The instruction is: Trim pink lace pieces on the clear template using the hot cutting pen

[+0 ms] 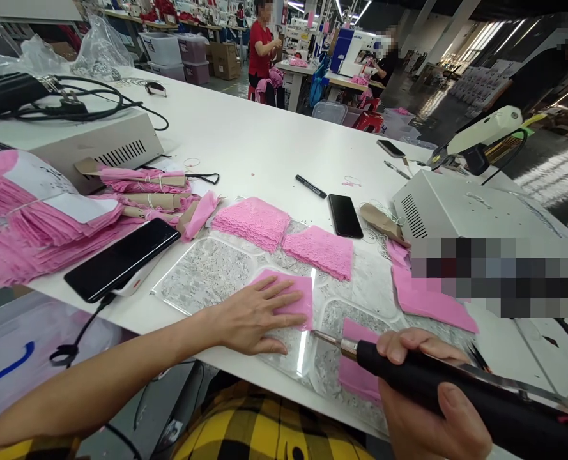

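Note:
My left hand (262,316) lies flat with its fingers spread on a pink fabric piece (304,289), pressing it to a clear-edged, grey speckled mat (207,268). In my right hand (430,390) is a thick black handheld tool (456,390) with a narrow metal tip, its fingers wrapped round the handle. The tip is at the fabric's lower right corner; whether it touches cannot be made out. Another pink piece (355,377) lies partly hidden behind the tool. Two stacks of pink fabric, a left one (252,220) and a right one (319,250), rest just beyond my left hand.
Bundled pink fabric (39,217) and a large phone (123,259) lie at the left. A smaller phone (345,216) and a black marker (311,186) are farther back. Grey vented boxes stand left (96,147) and right (475,204). People sit or stand beyond the table.

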`<state>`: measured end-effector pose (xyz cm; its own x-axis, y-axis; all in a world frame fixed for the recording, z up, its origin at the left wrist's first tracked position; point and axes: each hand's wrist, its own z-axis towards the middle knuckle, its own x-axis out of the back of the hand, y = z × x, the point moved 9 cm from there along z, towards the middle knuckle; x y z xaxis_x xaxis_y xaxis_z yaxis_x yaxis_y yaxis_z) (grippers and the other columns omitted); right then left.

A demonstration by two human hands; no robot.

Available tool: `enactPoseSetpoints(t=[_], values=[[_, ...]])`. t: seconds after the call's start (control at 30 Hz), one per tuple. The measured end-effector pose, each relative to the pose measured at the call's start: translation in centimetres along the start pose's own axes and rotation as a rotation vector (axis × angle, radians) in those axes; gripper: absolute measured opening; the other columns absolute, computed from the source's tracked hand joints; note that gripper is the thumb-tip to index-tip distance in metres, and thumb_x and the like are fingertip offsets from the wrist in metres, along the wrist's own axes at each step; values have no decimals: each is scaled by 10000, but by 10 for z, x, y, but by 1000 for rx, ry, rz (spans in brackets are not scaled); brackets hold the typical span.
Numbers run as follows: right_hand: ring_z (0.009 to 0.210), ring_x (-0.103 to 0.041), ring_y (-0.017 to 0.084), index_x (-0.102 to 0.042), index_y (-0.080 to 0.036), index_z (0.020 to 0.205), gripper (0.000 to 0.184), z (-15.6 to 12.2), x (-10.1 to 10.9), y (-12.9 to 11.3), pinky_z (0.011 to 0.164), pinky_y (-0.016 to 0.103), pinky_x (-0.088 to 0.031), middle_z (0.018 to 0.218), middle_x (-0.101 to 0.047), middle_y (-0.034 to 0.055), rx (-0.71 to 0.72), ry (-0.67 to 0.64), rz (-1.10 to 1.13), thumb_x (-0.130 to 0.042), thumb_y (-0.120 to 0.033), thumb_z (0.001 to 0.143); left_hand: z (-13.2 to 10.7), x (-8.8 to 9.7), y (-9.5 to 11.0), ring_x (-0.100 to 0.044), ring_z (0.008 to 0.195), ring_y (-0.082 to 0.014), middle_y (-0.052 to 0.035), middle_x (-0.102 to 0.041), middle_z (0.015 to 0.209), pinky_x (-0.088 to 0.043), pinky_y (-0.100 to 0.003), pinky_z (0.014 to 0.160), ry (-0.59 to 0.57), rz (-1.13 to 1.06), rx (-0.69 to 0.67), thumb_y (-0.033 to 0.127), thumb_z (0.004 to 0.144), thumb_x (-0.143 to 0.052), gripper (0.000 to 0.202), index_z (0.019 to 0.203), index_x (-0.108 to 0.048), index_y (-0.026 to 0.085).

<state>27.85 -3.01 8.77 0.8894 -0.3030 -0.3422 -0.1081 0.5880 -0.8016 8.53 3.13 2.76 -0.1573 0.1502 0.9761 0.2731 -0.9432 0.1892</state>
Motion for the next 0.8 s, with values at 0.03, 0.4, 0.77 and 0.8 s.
enactPoseSetpoints(t=[0.03,0.4,0.77,0.8], values=[[583,-534,138,-631,-167,886,235,0,0,0,549,326,-461,777,-593,30,-1,1,1,-486,-272,733,0,0,0,-217,1447,-356,-126,-293,1550,-170,-556,1170,-4,-1,1,623,927,-423,631,1445,-413,263],[600,-528,138,-630,-166,890,228,-1,1,4,558,326,-466,785,-589,30,-22,-8,18,-498,-274,738,-1,-2,-3,-213,1442,-378,-126,-297,1547,-189,-563,1163,-10,-2,41,643,915,-426,647,1437,-408,261],[583,-535,132,-633,-166,872,213,0,3,4,552,318,-465,765,-593,25,-27,9,4,-530,-295,737,-3,-5,-6,-175,1446,-396,-107,-272,1560,-168,-584,1159,-19,8,82,679,902,-407,688,1457,-357,275],[580,-534,132,-632,-166,868,215,0,4,4,546,317,-463,762,-592,25,-25,12,-2,-531,-298,732,-3,-5,-6,-179,1444,-400,-109,-271,1560,-171,-592,1155,-20,7,83,679,903,-404,688,1457,-359,274]])
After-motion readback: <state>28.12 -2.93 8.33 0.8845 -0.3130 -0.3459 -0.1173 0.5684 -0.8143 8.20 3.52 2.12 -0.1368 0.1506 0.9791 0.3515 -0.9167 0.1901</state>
